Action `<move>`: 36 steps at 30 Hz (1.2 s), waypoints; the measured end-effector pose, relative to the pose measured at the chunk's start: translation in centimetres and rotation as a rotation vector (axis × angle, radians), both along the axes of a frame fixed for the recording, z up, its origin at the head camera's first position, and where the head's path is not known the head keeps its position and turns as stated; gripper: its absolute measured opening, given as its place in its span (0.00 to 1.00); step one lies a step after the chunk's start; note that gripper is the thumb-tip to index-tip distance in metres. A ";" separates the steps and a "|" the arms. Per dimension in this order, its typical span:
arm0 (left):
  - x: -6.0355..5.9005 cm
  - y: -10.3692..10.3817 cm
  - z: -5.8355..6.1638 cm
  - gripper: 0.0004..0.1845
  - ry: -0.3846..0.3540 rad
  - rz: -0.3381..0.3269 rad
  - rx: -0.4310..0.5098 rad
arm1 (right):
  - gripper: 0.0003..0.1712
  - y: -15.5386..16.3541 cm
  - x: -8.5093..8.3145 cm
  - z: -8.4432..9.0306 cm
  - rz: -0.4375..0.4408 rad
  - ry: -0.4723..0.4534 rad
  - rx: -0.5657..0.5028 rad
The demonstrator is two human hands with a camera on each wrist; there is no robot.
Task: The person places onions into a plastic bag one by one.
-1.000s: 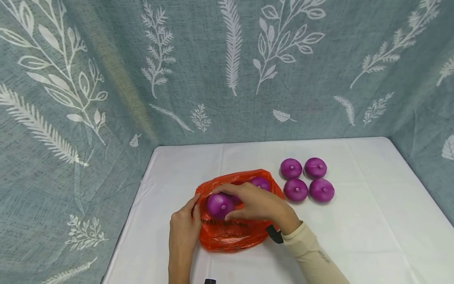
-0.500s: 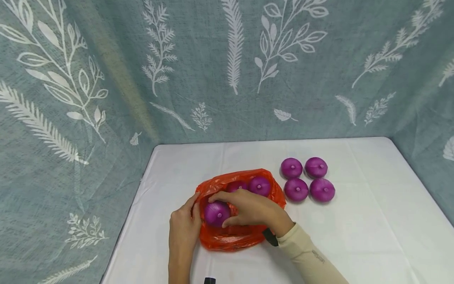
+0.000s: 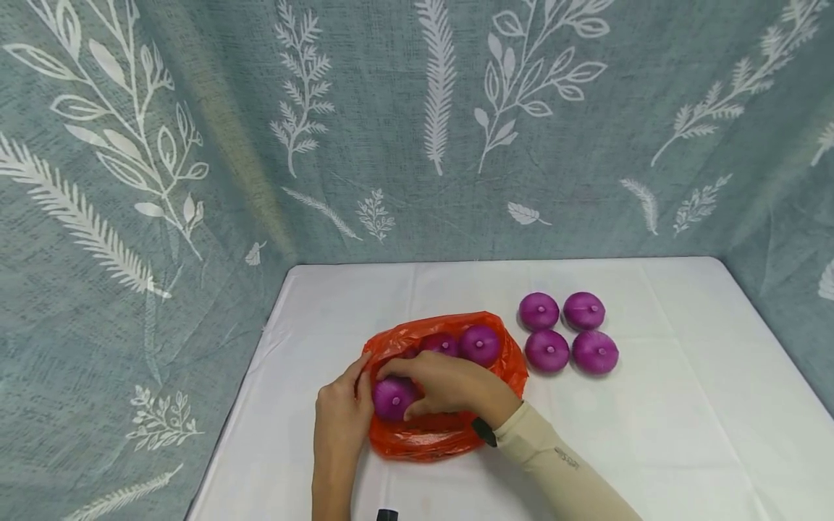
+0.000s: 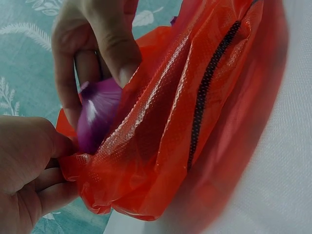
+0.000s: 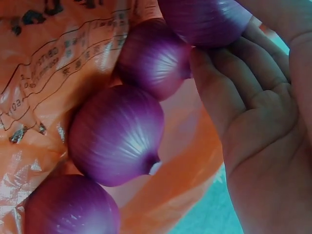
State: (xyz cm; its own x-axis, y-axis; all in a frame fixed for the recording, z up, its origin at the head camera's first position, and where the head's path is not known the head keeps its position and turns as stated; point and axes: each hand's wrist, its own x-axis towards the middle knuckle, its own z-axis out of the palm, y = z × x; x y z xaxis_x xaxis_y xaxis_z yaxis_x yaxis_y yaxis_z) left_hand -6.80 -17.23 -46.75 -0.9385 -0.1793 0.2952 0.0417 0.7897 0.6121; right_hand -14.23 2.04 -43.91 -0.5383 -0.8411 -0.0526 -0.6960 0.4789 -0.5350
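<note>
just beside the orange bag, four loose purple onions; patterned curtain behind

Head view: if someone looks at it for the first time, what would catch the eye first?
Probably the orange plastic bag near the front left of the white table, where the right hand grips a purple onion and the left hand holds the bag's edge. Next, the four purple onions set in a square to the bag's right.

Purple onions, orange bag with black print, white tablecloth, teal backdrop with white leaves
</note>
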 end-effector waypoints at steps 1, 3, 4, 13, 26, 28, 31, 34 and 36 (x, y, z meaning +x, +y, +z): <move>0.0 0.0 0.0 0.18 -0.002 0.001 0.002 | 0.39 -0.1 -0.1 -0.1 0.001 -0.005 0.007; 0.0 0.0 0.0 0.18 -0.005 0.001 0.005 | 0.39 -0.3 -0.2 -0.3 0.001 -0.011 0.020; 0.0 -0.1 0.0 0.18 -0.005 0.001 0.004 | 0.39 -0.5 -0.3 -0.4 0.000 -0.011 0.027; 0.2 -0.1 -0.3 0.18 -0.003 -0.002 -0.001 | 0.38 -1.3 -0.2 -1.3 -0.008 0.001 0.076; 0.1 -0.2 -0.4 0.18 0.018 -0.015 0.011 | 0.34 -1.2 -0.2 -2.2 0.000 0.103 0.062; 0.1 -0.2 -0.4 0.18 0.020 -0.012 0.010 | 0.34 -1.1 -0.1 -2.2 0.002 0.111 0.054; 0.1 -0.2 -0.4 0.17 0.027 -0.007 0.010 | 0.34 -1.1 -0.1 -2.1 0.005 0.125 0.048; 0.2 -0.2 -0.5 0.17 0.026 -0.004 0.011 | 0.33 -1.1 0.0 -2.0 0.003 0.133 0.053; 0.2 -0.2 -0.5 0.18 0.022 -0.002 0.012 | 0.33 -1.1 0.0 -1.9 0.002 0.137 0.056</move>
State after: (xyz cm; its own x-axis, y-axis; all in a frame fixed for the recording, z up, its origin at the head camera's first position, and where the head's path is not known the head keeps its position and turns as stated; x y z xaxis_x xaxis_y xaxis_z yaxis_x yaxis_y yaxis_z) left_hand -6.63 -17.45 -47.25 -0.9320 -0.1808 0.3141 0.0573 0.7823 0.6203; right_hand -14.26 0.97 -45.82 -0.5421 -0.8399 -0.0253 -0.7617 0.5039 -0.4072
